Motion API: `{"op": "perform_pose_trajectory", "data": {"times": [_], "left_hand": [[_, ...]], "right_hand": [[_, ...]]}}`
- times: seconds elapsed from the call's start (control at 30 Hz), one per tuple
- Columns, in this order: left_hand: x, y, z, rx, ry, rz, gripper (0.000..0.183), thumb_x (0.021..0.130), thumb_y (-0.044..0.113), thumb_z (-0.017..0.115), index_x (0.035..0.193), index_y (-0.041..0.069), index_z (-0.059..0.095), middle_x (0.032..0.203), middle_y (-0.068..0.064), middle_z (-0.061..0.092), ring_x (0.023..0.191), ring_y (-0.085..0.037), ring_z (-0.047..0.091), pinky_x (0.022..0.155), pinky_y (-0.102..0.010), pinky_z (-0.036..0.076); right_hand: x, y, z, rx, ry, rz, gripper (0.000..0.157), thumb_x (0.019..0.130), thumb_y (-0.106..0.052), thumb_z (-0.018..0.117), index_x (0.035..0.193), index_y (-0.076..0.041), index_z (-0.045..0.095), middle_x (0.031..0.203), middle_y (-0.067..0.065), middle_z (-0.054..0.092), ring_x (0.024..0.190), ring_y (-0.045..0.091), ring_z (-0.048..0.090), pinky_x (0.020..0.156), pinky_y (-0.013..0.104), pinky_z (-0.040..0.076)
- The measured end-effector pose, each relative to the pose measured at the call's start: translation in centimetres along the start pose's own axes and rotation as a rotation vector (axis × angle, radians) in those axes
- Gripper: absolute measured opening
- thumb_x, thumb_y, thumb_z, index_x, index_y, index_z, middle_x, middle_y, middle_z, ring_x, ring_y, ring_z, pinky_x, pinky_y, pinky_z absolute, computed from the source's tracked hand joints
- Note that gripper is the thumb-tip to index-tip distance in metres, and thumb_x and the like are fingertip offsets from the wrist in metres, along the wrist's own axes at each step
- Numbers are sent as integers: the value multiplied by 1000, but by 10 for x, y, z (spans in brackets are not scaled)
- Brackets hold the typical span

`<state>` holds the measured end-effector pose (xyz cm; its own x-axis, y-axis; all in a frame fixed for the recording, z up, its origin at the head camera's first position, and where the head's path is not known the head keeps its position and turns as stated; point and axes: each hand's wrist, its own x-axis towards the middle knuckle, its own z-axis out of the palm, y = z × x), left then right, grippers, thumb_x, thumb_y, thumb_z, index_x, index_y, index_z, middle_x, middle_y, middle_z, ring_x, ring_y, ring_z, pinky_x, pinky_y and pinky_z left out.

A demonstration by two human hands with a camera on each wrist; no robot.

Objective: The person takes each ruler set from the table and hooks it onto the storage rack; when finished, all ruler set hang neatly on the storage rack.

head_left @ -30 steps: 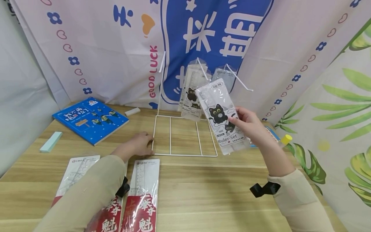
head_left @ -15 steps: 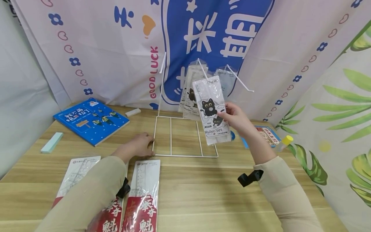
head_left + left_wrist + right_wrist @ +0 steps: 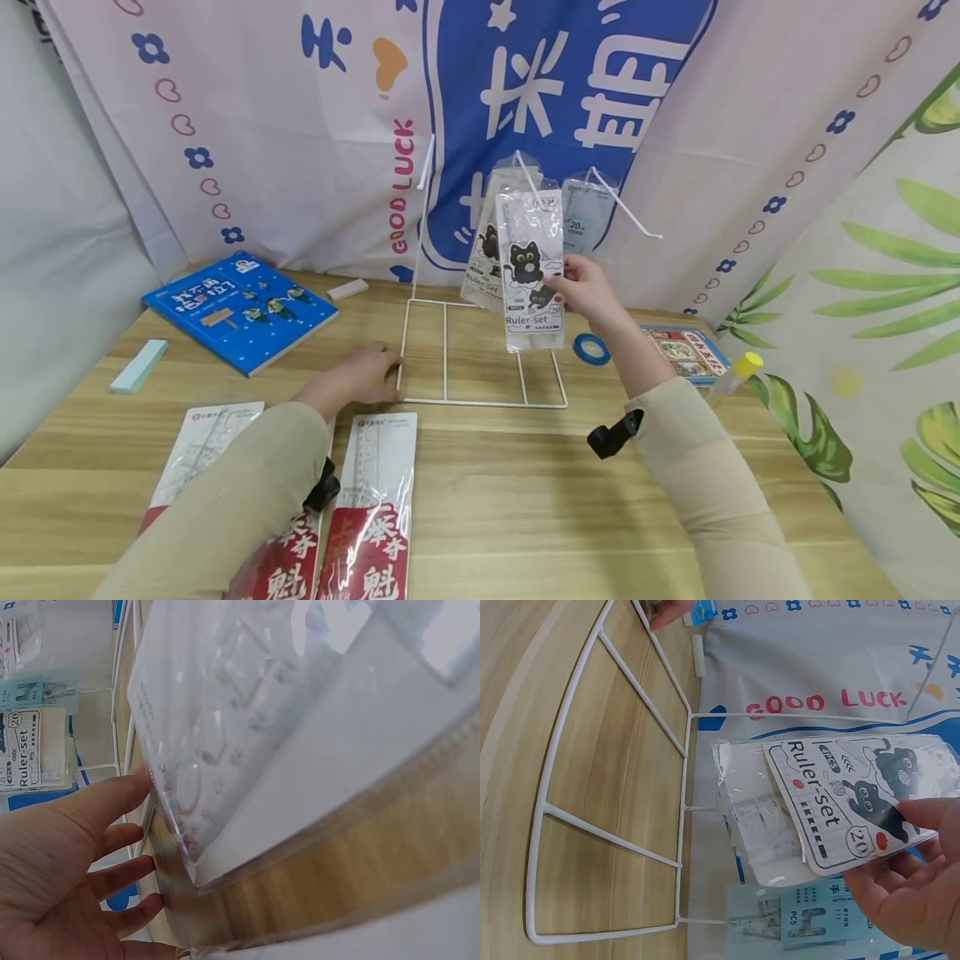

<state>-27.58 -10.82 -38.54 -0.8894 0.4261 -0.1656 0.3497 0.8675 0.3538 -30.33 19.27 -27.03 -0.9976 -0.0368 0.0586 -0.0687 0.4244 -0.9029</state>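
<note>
My right hand (image 3: 588, 287) pinches a clear-packaged ruler set (image 3: 532, 267) with black cats on its card, thumb in front and fingers behind. The package is upright, its top overlapping the tip of the middle hook (image 3: 527, 171) in the head view. Behind it, another cat ruler set (image 3: 482, 250) hangs on that hook of the white wire rack (image 3: 446, 354). A pale blue ruler set (image 3: 821, 915) hangs from the right-hand hook (image 3: 628, 206). At the rack base's left side, my left hand (image 3: 363, 375) touches the wire with its fingers fairly straight.
Red-and-white ruler packages (image 3: 375, 492) lie at the front left, partly under the left forearm. Around the rack are a blue book (image 3: 240, 308), a pale green block (image 3: 138, 367), a white block (image 3: 347, 289), blue tape (image 3: 592, 349), a colourful booklet (image 3: 686, 354) and a yellow-capped tube (image 3: 738, 375).
My right hand has carried the cat ruler set left and slightly up, bringing it in front of the middle hook and turning it more upright. The left hand stays at the rack.
</note>
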Motion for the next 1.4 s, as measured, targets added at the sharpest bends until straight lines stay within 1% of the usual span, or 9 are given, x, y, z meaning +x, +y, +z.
{"op": "perform_pose_trajectory", "data": {"times": [0.17,0.3,0.53,0.7,0.9,1.0,1.2,1.3,1.4], "left_hand": [[1,3,2,-15,-3,8,59,80,25,68,128,-1,46,131,-30,35,119,-44,36,98,-53,32],[4,4,5,-21,-1,24,59,79,25,68,127,-1,46,131,-30,35,119,-44,35,98,-52,31],[6,6,10,-30,-3,33,60,79,26,69,127,-1,46,131,-30,35,119,-44,36,98,-52,32],[6,8,10,-43,-12,33,60,79,25,68,128,-2,45,131,-30,34,119,-44,35,98,-53,31],[5,6,7,-52,-5,43,59,79,23,68,126,-4,45,130,-32,34,118,-45,35,98,-53,31],[5,4,4,-47,4,44,59,79,23,69,126,-4,45,129,-32,35,117,-45,36,97,-54,32],[4,-1,0,-30,10,53,60,79,24,68,127,-4,45,130,-32,34,118,-47,34,98,-55,30],[4,-2,1,-28,9,52,60,79,25,68,127,-4,45,130,-32,34,118,-47,34,98,-55,30],[4,-3,2,-27,9,48,61,79,26,68,127,-4,45,130,-33,34,118,-47,33,98,-56,29]], "right_hand": [[8,2,8,22,17,33,30,88,-12,56,114,2,51,104,19,59,78,20,60,71,33,53],[11,5,13,31,-1,36,34,90,-17,55,117,2,49,108,20,58,89,29,60,71,35,54],[7,15,11,9,-147,76,35,94,-22,48,120,2,46,110,21,56,101,36,54,78,44,51],[-4,38,0,-45,-210,80,34,94,-18,46,120,4,45,112,24,55,101,37,53,80,43,50],[-31,86,-21,-156,-279,23,35,92,-19,51,117,6,48,107,24,56,96,34,55,80,49,48],[-45,110,-28,-237,-296,-21,34,92,-17,52,115,8,50,103,22,58,93,31,56,78,47,49],[-60,140,-30,-485,-258,-159,21,87,-7,57,104,6,59,93,13,61,87,24,56,75,36,48],[-61,148,-26,-555,-232,-191,21,86,-6,59,103,5,59,93,13,62,89,26,57,79,38,48],[-60,154,-21,-593,-199,-221,26,84,-8,62,106,4,59,101,15,61,96,29,56,86,42,45]]}}
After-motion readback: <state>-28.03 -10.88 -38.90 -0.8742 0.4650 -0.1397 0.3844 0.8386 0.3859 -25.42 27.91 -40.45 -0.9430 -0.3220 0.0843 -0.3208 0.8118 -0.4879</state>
